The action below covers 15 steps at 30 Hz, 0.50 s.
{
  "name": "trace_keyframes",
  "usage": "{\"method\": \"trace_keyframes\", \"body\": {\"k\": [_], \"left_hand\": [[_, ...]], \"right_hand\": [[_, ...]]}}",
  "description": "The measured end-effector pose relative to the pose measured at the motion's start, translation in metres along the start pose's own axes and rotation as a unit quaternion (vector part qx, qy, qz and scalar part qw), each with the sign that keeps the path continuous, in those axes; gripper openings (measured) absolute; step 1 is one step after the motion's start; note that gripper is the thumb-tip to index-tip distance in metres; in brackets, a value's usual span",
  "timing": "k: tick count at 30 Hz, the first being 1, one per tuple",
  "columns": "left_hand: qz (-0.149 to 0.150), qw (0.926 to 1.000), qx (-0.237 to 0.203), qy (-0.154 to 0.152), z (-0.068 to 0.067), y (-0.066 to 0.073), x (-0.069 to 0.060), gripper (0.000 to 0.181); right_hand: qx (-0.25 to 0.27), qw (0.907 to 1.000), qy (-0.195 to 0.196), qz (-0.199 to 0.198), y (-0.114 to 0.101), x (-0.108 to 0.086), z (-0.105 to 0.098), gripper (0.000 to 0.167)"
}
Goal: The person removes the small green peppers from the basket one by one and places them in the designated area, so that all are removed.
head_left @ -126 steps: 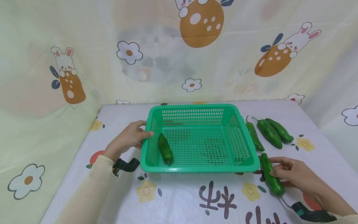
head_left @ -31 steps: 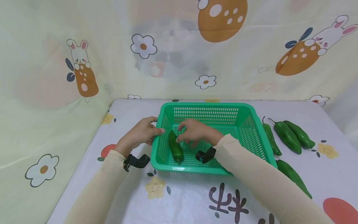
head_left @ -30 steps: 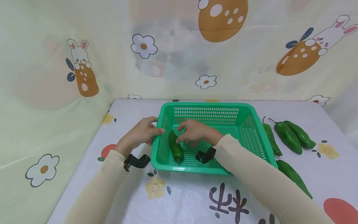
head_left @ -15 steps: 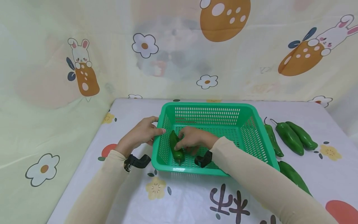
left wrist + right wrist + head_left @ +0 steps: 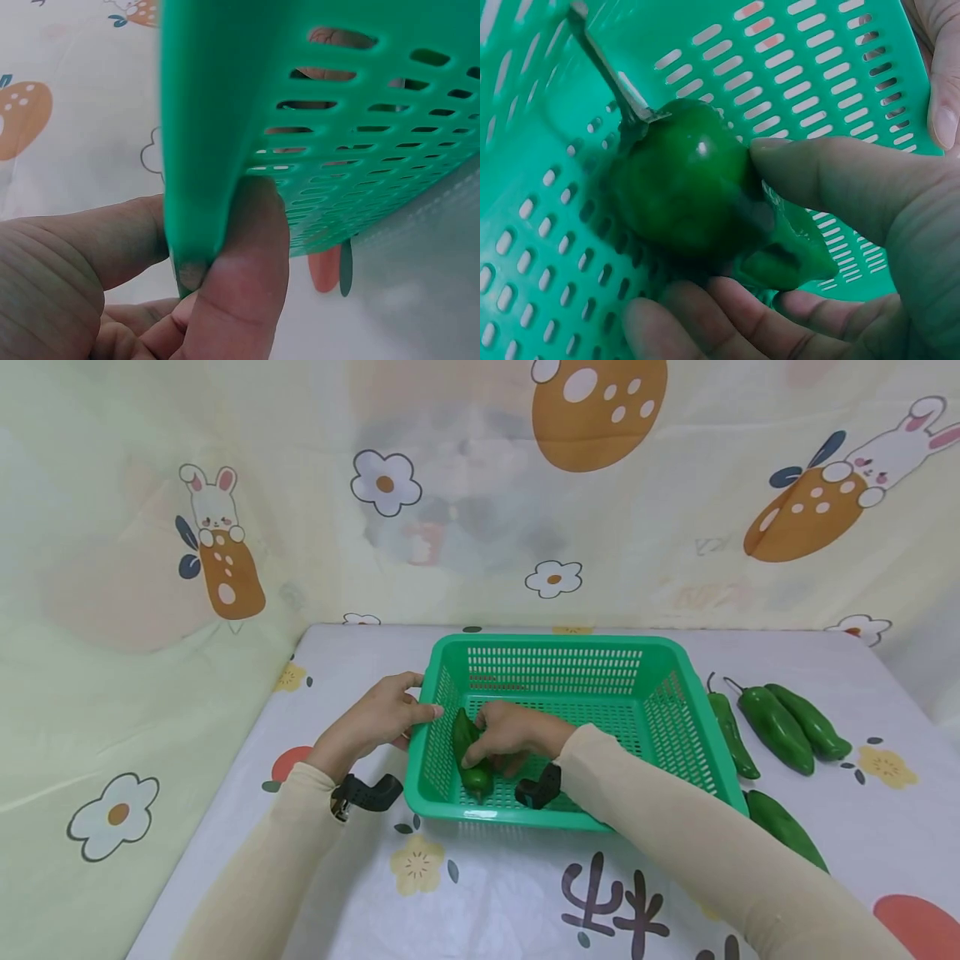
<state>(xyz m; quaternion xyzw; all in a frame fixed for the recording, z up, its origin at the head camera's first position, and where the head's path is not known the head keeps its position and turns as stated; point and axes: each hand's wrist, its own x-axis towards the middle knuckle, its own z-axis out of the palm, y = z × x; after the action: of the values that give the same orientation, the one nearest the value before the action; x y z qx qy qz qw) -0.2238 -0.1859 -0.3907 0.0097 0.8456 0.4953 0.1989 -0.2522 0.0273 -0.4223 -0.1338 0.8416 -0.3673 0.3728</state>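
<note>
A green plastic basket with slotted walls stands on the table, and one green chili pepper lies along its left side. My left hand grips the basket's left rim; in the left wrist view, thumb and fingers pinch the rim from both sides. Inside the basket, my right hand holds the chili pepper. The right wrist view has the thumb on one side of the chili pepper and curled fingers beneath it, its stem pointing away from the hand.
Right of the basket lie a slim chili pepper, two thicker ones side by side, a front one and one behind, and another chili pepper nearer the front, partly behind my right sleeve. A patterned cloth covers the table.
Earlier my right hand held a chili pepper right of the basket; that one now lies on the table. The right hand has reached into the basket and its fingers have closed round the pepper there.
</note>
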Motion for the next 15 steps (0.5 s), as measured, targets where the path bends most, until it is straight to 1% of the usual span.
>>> {"method": "trace_keyframes", "body": {"k": [4,11,13,15], "left_hand": [[0.0,1.0,-0.002,-0.001,-0.0001,0.0004,-0.001,0.055],[0.004,1.0,-0.006,-0.003,-0.0007,0.0004,-0.0014,0.054],[0.005,1.0,-0.006,-0.003,-0.0007,0.0005,-0.0012,0.053],[0.004,1.0,-0.005,-0.003,-0.0005,0.0005,-0.0008,0.053]], "right_hand": [[0.01,1.0,0.001,-0.002,-0.0012,0.0001,0.0009,0.063],[0.009,0.9999,-0.004,-0.008,-0.0026,0.0015,0.0021,0.035],[0.01,0.9999,-0.003,-0.007,-0.0027,0.0019,0.0024,0.031],[0.017,0.9998,0.004,-0.005,-0.0029,0.0022,0.0025,0.032]]}}
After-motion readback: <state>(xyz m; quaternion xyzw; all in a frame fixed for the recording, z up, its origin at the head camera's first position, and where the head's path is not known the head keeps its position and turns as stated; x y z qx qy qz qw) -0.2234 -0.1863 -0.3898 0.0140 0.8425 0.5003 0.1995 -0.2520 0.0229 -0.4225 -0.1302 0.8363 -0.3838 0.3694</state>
